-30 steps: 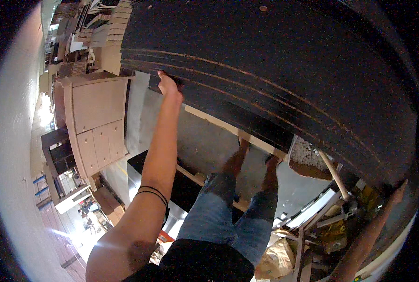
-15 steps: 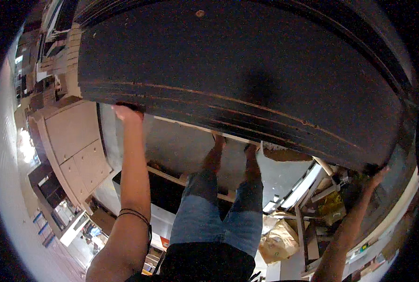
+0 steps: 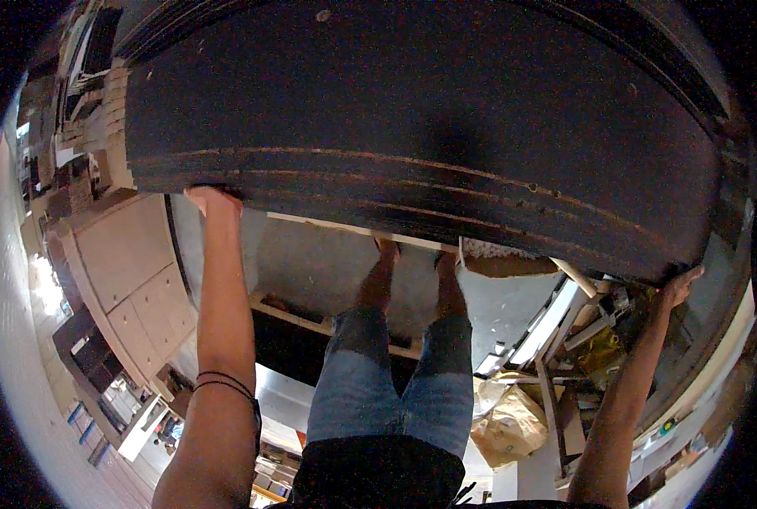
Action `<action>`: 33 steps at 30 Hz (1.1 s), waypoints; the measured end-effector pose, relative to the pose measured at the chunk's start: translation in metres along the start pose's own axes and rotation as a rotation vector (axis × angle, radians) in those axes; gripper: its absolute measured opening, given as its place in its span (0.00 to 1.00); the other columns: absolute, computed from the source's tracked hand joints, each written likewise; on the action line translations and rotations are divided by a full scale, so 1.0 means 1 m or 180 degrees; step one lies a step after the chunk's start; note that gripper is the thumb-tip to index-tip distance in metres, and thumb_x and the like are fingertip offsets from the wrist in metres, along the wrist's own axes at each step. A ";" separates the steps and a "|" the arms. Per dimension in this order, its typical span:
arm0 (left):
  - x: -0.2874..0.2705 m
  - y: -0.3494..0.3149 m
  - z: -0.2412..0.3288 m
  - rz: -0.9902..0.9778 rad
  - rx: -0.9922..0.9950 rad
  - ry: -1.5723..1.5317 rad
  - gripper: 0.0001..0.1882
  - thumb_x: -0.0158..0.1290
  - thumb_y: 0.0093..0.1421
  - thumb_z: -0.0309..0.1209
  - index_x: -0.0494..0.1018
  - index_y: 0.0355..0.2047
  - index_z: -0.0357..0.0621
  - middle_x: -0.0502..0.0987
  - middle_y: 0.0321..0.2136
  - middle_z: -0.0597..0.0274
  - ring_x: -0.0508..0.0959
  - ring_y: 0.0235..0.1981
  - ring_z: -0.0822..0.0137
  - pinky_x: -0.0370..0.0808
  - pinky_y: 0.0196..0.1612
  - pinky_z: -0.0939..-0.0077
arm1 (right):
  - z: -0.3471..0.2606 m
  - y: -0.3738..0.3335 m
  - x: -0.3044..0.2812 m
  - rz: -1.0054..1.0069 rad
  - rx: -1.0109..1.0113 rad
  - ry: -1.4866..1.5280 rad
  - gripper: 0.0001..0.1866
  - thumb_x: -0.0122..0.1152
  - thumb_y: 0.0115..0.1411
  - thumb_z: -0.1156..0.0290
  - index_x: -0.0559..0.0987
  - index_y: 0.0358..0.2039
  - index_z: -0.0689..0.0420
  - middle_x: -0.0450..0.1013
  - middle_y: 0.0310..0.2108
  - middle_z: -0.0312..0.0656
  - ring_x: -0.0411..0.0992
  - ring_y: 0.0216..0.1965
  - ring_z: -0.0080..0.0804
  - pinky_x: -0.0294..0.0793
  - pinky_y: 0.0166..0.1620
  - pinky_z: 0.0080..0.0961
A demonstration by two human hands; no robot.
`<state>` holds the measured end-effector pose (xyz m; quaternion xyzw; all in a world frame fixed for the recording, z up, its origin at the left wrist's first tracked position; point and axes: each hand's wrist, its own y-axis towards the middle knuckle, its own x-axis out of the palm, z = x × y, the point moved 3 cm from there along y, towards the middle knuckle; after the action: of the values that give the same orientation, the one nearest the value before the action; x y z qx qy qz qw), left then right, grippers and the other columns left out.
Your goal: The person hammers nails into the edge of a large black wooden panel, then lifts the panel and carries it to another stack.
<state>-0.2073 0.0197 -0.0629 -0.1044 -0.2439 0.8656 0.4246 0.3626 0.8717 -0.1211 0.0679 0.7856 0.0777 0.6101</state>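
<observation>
Dark boards [image 3: 395,93] stacked across person's [image 3: 387,386] front; left hand [image 3: 215,201] grasping near edge, right hand [image 3: 680,286] right corner, fingertips hidden. Layers might slide apart if hands pull unevenly, perhaps dropping toward feet [image 3: 387,245]. Count: two hands, two feet, one paper bag [image 3: 510,426]; boards three or more, exact number unclear.

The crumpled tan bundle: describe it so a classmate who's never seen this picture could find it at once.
Start at the dark panels across the top; the right hand is at their lower right corner. Follow that forearm down, then look left: the crumpled tan bundle shows between it and the blue shorts. It is creased and rounded, unlike the straight strips beside it.
</observation>
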 end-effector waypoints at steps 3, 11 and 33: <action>-0.003 -0.004 -0.005 -0.0058 0.0007 -0.0284 0.33 0.30 0.59 0.57 0.64 0.56 0.50 0.69 0.52 0.57 0.69 0.51 0.49 0.67 0.52 0.43 | 0.008 0.007 0.009 0.0004 0.0017 -0.0061 0.46 0.29 0.56 0.31 0.74 0.38 0.68 0.71 0.38 0.58 0.70 0.40 0.52 0.69 0.44 0.45; 0.021 -0.036 0.001 0.0158 0.0381 -0.0136 0.34 0.30 0.60 0.57 0.62 0.57 0.49 0.67 0.55 0.57 0.66 0.54 0.48 0.64 0.56 0.44 | -0.002 0.003 0.012 -0.0009 0.0048 0.0607 0.51 0.27 0.55 0.27 0.79 0.34 0.70 0.74 0.35 0.59 0.72 0.38 0.52 0.69 0.45 0.45; -0.008 -0.068 -0.015 0.0125 -0.0280 -0.0268 0.40 0.23 0.60 0.65 0.54 0.62 0.52 0.58 0.61 0.61 0.58 0.62 0.53 0.56 0.61 0.45 | 0.009 -0.006 -0.019 -0.0086 -0.0371 -0.0339 0.32 0.35 0.62 0.43 0.60 0.58 0.53 0.56 0.59 0.47 0.55 0.59 0.44 0.48 0.59 0.56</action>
<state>-0.1503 0.0533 -0.0412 -0.0913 -0.2973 0.8659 0.3919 0.3762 0.8619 -0.1067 0.0257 0.7470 0.1114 0.6549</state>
